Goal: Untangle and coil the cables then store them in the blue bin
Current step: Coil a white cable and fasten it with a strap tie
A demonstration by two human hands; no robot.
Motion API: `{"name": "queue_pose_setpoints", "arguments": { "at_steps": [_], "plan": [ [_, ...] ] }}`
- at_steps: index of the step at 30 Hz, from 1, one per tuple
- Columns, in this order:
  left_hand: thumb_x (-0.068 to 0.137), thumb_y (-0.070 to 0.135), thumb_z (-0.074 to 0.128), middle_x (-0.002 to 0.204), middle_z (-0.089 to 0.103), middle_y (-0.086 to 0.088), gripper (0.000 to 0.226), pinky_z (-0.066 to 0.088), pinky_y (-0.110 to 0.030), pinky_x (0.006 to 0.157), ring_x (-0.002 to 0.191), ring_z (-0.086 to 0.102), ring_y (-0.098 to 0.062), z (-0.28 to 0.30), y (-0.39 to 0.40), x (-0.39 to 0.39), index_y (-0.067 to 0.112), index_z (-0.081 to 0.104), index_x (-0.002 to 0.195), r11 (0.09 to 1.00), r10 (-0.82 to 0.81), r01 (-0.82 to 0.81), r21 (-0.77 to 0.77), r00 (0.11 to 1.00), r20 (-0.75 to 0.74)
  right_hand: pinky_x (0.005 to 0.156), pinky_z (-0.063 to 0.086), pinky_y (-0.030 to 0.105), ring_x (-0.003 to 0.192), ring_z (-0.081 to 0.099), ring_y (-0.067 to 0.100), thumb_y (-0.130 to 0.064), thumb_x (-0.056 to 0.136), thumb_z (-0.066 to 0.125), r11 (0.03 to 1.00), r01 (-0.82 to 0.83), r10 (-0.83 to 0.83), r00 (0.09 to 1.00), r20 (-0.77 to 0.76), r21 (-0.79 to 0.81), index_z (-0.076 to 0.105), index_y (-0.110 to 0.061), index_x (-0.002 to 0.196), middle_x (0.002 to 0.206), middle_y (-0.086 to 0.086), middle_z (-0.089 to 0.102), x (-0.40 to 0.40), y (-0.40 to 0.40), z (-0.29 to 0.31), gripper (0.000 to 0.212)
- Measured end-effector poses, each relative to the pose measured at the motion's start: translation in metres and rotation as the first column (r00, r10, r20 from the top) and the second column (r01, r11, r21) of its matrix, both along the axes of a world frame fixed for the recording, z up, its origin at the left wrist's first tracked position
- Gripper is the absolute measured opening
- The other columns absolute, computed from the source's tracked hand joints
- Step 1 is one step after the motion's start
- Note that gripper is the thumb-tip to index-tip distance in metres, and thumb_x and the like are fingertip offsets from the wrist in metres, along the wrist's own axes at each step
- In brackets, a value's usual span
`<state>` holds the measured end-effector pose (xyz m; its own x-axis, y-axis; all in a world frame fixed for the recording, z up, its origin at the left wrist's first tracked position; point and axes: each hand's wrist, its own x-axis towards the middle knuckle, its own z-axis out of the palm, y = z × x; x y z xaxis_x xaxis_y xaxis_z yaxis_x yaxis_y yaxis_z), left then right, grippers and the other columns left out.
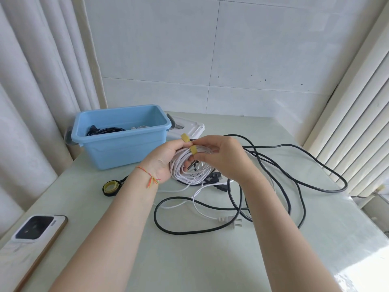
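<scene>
Working from left to right, a white smartphone with a dark camera block (35,228) is seen lying at the near left edge of the pale green table top (189,260). Further in, a small black-and-yellow roll of strap tape (110,188) lies on the table, and beyond it the light blue rectangular plastic bin (124,148) stands at the far left, with dark coiled cable (103,130) already stored inside. A white plastic lid (189,128) is partly hidden behind the bin.

At centre, the coil of thin white cable (189,171) is held above the table, just right of the bin. The left hand (162,161) is curled round the left side of the coil, with the thumb over the top. The right hand (223,159) pinches the yellow fabric strap (193,150) wrapped over the top strands; a free strap end (185,137) stands up near the left thumb.

To the right and near side, a long black round cable (294,163) lies in loose overlapping loops on the table, with a white two-pin plug (231,220) and its white lead lying among them.

The white coil is judged light and limp, with some spring in the loops, so it is likely to spread if released before the strap is closed. It is best held at the strapped section. The black cable is judged stiffer and heavier; it should be taken near one end.
</scene>
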<state>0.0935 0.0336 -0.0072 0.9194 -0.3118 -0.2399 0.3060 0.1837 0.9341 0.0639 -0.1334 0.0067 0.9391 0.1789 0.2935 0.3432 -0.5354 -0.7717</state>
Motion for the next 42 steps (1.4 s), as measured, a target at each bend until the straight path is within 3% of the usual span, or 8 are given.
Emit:
{"name": "queue_pose_setpoints", "arguments": {
  "at_steps": [9, 16, 21, 27, 32, 35, 39, 42],
  "plan": [
    [0.089, 0.025, 0.063, 0.055, 0.059, -0.005, 0.022, 0.042, -0.021, 0.039, 0.048, 0.054, -0.018, -0.003, -0.002, 0.004, 0.009, 0.067, 0.075, 0.992, 0.11, -0.108, 0.07, 0.994, -0.018, 0.086, 0.054, 0.037, 0.083, 0.069, 0.011, -0.024, 0.076, 0.081, 0.999, 0.03, -0.028, 0.997, 0.071, -0.031, 0.074, -0.038, 0.097, 0.084, -0.012, 0.074, 0.003, 0.002, -0.006, 0.026],
    [0.081, 0.016, 0.076, 0.057, 0.062, -0.009, 0.015, 0.043, -0.021, 0.043, 0.047, 0.052, -0.019, -0.005, -0.007, 0.003, 0.009, 0.073, 0.069, 0.941, 0.252, -0.294, 0.171, 0.94, 0.23, 0.08, 0.051, 0.022, 0.082, 0.063, 0.006, -0.022, 0.078, 0.08, 0.995, 0.037, -0.03, 0.996, 0.084, -0.087, 0.074, -0.025, 0.101, 0.09, -0.011, 0.07, 0.005, 0.008, -0.008, 0.025],
    [0.081, 0.02, 0.075, 0.065, 0.068, -0.003, 0.021, 0.052, -0.033, 0.069, 0.067, 0.061, -0.018, -0.007, -0.009, 0.004, 0.024, 0.075, 0.06, 0.889, 0.281, -0.39, 0.239, 0.878, 0.387, 0.078, 0.05, 0.016, 0.083, 0.064, 0.001, -0.021, 0.079, 0.079, 0.997, 0.027, -0.023, 0.998, 0.059, -0.074, 0.073, -0.018, 0.105, 0.09, -0.011, 0.071, 0.004, 0.012, -0.007, 0.027],
    [0.069, 0.029, 0.073, 0.059, 0.065, -0.003, 0.015, 0.047, -0.035, 0.067, 0.061, 0.057, -0.024, -0.005, -0.005, 0.004, 0.022, 0.073, 0.056, 0.892, 0.365, -0.415, 0.178, 0.895, 0.257, 0.073, 0.037, 0.003, 0.078, 0.055, -0.01, -0.017, 0.083, 0.075, 0.995, 0.042, -0.023, 0.98, 0.199, -0.088, 0.075, -0.019, 0.108, 0.087, -0.016, 0.061, 0.002, 0.02, -0.008, 0.025],
    [0.088, 0.019, 0.068, 0.064, 0.066, -0.003, 0.024, 0.047, -0.029, 0.062, 0.059, 0.057, -0.018, -0.005, -0.006, 0.003, 0.021, 0.072, 0.064, 0.902, 0.295, -0.374, 0.217, 0.899, 0.324, 0.07, 0.036, 0.004, 0.074, 0.052, -0.005, -0.018, 0.089, 0.068, 0.981, 0.082, -0.039, 0.973, 0.229, -0.179, 0.074, -0.02, 0.11, 0.079, -0.017, 0.055, 0.002, 0.021, -0.011, 0.022],
    [0.089, 0.02, 0.068, 0.074, 0.068, -0.009, 0.017, 0.05, -0.027, 0.065, 0.066, 0.06, -0.018, -0.004, -0.006, 0.002, 0.018, 0.073, 0.073, 0.902, 0.254, -0.357, 0.245, 0.894, 0.368, 0.068, 0.039, 0.006, 0.071, 0.055, -0.008, -0.019, 0.086, 0.072, 0.989, 0.092, -0.069, 0.98, 0.186, -0.119, 0.076, -0.021, 0.106, 0.074, -0.02, 0.058, 0.002, 0.018, -0.011, 0.02],
    [0.086, 0.016, 0.07, 0.074, 0.068, -0.014, 0.013, 0.048, -0.03, 0.065, 0.067, 0.06, -0.022, -0.003, -0.003, 0.003, 0.012, 0.075, 0.074, 0.901, 0.257, -0.353, 0.251, 0.902, 0.348, 0.065, 0.047, 0.018, 0.069, 0.058, 0.005, -0.024, 0.082, 0.076, 0.997, 0.08, -0.082, 0.992, 0.096, 0.021, 0.07, -0.024, 0.099, 0.079, -0.007, 0.068, 0.003, 0.019, -0.013, 0.018],
    [0.085, 0.017, 0.071, 0.076, 0.069, -0.016, 0.013, 0.05, -0.035, 0.07, 0.069, 0.061, -0.024, -0.005, -0.004, 0.003, 0.012, 0.075, 0.074, 0.901, 0.262, -0.36, 0.243, 0.897, 0.356, 0.07, 0.046, 0.014, 0.076, 0.059, 0.002, -0.023, 0.086, 0.072, 0.997, 0.072, -0.07, 0.994, 0.081, -0.021, 0.07, -0.019, 0.1, 0.085, -0.01, 0.069, 0.004, 0.02, -0.014, 0.014]
  ]
}}
